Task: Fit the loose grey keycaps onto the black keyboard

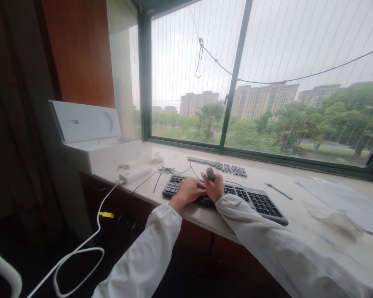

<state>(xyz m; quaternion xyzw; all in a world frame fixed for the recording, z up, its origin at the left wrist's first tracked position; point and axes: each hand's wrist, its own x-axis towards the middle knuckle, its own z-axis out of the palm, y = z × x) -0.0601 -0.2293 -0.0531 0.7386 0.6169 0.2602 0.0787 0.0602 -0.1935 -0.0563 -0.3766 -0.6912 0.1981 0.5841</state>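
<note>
A dark keyboard (264, 203) lies along the front of the counter, its right part showing open key sockets without caps. Over its left half, my right hand (215, 188) is closed around what looks like a screwdriver; the dark handle (210, 173) sticks up from the fist and the tip is hidden. My left hand (189, 190) lies on the keyboard close beside it, thumb and fingers drawn together toward the right hand. What sits between those fingers is hidden. Behind the keyboard, loose keycaps (234, 169) are laid out in rows beside a long dark strip (200, 160).
A blue pen (279, 191), paper sheets (351, 203) and a crumpled clear bag (335, 219) lie to the right. At left are a white power strip (135, 173), a thin tied black cable (166, 169) and an open white box (112, 153). A window (225, 99) borders the counter's back.
</note>
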